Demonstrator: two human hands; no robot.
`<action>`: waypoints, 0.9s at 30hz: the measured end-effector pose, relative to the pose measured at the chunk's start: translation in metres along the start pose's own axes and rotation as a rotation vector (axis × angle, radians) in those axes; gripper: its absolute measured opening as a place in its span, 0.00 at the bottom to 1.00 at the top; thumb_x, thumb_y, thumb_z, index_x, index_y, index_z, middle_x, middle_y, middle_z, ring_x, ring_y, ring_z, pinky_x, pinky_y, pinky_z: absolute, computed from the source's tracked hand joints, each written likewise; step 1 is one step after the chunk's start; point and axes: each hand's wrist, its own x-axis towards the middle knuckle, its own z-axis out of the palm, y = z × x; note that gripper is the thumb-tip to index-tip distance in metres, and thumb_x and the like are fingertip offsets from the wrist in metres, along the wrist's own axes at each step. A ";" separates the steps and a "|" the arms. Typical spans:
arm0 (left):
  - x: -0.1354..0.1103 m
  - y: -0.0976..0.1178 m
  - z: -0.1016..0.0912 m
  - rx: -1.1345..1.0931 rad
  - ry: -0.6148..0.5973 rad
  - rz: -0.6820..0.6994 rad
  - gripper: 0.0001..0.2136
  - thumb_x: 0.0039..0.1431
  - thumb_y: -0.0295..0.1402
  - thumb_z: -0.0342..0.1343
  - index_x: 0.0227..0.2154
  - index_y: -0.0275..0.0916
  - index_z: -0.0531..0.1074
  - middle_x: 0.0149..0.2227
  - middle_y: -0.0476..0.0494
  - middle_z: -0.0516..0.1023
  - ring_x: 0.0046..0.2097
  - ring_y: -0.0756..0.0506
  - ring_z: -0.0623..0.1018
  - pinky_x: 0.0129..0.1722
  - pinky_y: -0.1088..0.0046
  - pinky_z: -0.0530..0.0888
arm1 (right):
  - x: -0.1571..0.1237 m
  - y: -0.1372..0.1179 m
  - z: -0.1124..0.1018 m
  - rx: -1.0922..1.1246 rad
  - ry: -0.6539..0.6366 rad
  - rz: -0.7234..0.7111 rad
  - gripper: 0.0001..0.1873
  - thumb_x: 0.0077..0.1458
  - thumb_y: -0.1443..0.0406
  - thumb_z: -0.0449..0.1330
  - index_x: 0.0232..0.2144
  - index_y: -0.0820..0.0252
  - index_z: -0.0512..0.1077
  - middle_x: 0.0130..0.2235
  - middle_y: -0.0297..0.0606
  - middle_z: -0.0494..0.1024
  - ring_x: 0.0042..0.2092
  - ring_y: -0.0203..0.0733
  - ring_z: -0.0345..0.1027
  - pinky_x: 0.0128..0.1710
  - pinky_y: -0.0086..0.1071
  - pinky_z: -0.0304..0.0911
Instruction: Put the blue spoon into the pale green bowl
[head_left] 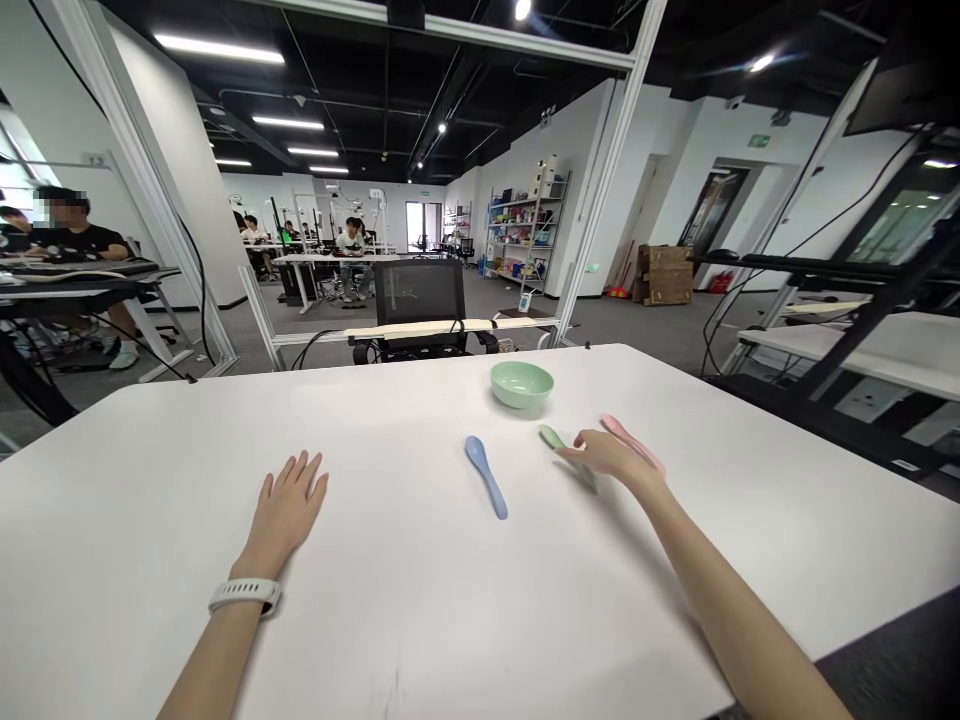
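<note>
My left hand (pixel 287 505) lies flat on the white table (pixel 375 610), palm down and fingers spread, with nothing in it. A pale band circles that wrist. My right hand (pixel 609 455) is closed at the middle of a green spoon (pixel 552 436), its fingers crossing the handle. The spoon's bowl points to the far left, and its handle end looks blurred below the hand. Just behind my right hand lies a pink spoon (pixel 619 428), partly covered by the hand and wrist. Between my hands a blue spoon (pixel 487 478) rests on the table.
A green bowl (pixel 522 384) stands near the table's far edge, beyond the spoons. Past that edge are a black mesh chair (pixel 420 292) and a metal frame (pixel 600 180). Other people sit at desks in the background. Dark bars (pixel 847 330) stand at the right.
</note>
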 end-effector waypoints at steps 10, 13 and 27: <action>-0.001 0.002 -0.002 -0.017 -0.002 0.008 0.34 0.76 0.43 0.35 0.76 0.35 0.65 0.80 0.32 0.61 0.81 0.34 0.60 0.79 0.41 0.57 | -0.027 -0.033 -0.010 0.044 -0.076 0.036 0.04 0.67 0.66 0.65 0.37 0.61 0.75 0.43 0.47 0.84 0.38 0.42 0.78 0.34 0.31 0.61; -0.001 0.001 -0.002 -0.022 0.007 0.014 0.33 0.76 0.43 0.35 0.75 0.36 0.66 0.79 0.32 0.63 0.80 0.34 0.62 0.78 0.40 0.58 | -0.029 -0.035 -0.011 0.058 -0.057 0.041 0.05 0.66 0.66 0.66 0.35 0.60 0.75 0.42 0.47 0.84 0.36 0.42 0.77 0.34 0.31 0.62; -0.002 0.003 -0.005 -0.019 -0.030 -0.004 0.34 0.76 0.44 0.34 0.77 0.36 0.63 0.80 0.34 0.59 0.81 0.36 0.58 0.80 0.43 0.55 | -0.032 -0.035 -0.014 0.049 -0.080 0.060 0.07 0.68 0.65 0.64 0.37 0.63 0.78 0.41 0.48 0.85 0.36 0.42 0.77 0.33 0.32 0.61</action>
